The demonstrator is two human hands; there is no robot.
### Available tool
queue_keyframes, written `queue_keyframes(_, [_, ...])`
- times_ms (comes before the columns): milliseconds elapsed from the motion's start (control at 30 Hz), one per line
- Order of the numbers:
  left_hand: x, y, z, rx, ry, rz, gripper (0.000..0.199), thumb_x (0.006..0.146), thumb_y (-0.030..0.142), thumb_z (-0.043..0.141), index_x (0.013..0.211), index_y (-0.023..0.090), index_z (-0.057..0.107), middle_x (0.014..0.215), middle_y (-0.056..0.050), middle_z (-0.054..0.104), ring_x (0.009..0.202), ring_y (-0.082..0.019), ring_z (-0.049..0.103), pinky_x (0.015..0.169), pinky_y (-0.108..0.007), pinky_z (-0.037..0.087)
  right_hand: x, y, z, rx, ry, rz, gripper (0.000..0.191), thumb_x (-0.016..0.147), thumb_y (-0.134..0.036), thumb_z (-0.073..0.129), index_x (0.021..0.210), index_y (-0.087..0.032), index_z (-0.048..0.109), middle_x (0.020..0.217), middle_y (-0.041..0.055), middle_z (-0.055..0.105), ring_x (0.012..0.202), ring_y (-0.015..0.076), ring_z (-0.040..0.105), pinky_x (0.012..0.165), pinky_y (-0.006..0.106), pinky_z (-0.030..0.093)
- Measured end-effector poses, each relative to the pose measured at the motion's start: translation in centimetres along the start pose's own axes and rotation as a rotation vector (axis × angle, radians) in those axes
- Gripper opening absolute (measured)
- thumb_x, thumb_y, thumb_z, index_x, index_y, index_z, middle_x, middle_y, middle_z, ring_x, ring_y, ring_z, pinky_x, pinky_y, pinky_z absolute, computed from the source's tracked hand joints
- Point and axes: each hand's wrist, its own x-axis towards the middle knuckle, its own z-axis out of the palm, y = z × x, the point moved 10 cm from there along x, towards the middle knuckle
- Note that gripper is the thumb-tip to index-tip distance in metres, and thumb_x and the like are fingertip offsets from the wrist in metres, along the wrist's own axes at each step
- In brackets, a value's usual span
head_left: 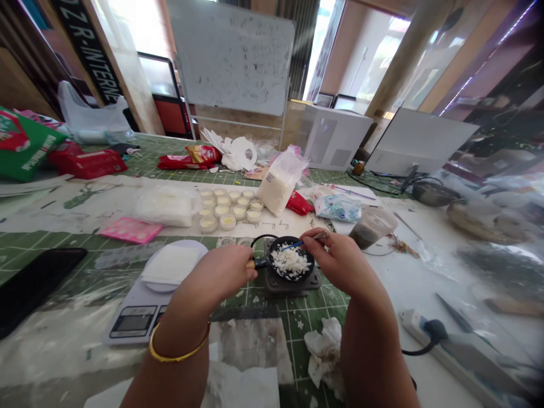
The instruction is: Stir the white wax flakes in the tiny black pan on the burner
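A small black frying pan (275,274) sits on a compact hot plate (293,288) in the middle of the table. White chips or flakes (292,262) fill most of the pan. Wrapped round the pan's handle (257,263) is my left hand (227,271), closed. My right hand (334,255) pinches a thin stick with a blue lower part (293,245), whose tip reaches into the white pieces; what kind of tool it is I cannot tell. Behind the pan stand several small clear cups (221,211) holding a pale yellowish substance.
A kitchen scale (127,334) with white sheets lies at left, near a black phone (40,283) and pink mould (131,229). A bag of white pellets (279,181) stands behind. Right are a cup of dark contents (372,226), a power strip (442,345) and crumpled tissue (325,354).
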Motion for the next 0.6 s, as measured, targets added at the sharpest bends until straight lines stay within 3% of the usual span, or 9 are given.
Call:
queue_keyframes(67, [0.0,0.0,0.0,0.005,0.001,-0.001,0.018,0.074,0.033,0.049,0.075,0.019,0.060,0.079,-0.005,0.065,0.072,-0.019,0.059,0.053,-0.026,0.032,0.0,0.4,-0.5,-0.018,0.038,0.030,0.024,0.086,-0.033,0.041,0.087,-0.021,0.062,0.079,0.0015,0.068,0.074,0.0155,0.061,0.066,0.027,0.040])
queue_keyframes(200, [0.1,0.0,0.0,0.002,0.006,0.010,0.017,0.074,0.032,0.048,0.073,0.019,0.059,0.078,-0.005,0.065,0.071,-0.019,0.059,0.053,-0.026,0.032,-0.1,0.4,-0.1,-0.036,-0.017,0.022,0.024,0.086,-0.033,0.041,0.086,-0.022,0.062,0.077,0.0008,0.068,0.074,0.0156,0.061,0.065,0.026,0.039])
queue_keyframes(333, [0.1,0.1,0.0,-0.003,0.008,0.023,0.017,0.074,0.032,0.048,0.073,0.019,0.059,0.077,-0.005,0.065,0.072,-0.019,0.059,0.054,-0.026,0.033,-0.2,0.5,-0.9,-0.058,0.044,0.035,0.026,0.086,-0.033,0.040,0.088,-0.021,0.063,0.078,0.0020,0.068,0.075,0.0162,0.061,0.066,0.027,0.039])
queue_keyframes(600, [0.1,0.3,0.0,-0.018,0.001,0.010,0.016,0.073,0.030,0.048,0.076,0.021,0.060,0.080,-0.005,0.065,0.074,-0.019,0.060,0.057,-0.027,0.035,-0.6,-0.9,0.0,0.056,-0.036,-0.035,0.024,0.086,-0.032,0.042,0.090,-0.021,0.063,0.080,0.0018,0.069,0.075,0.0154,0.061,0.066,0.026,0.041])
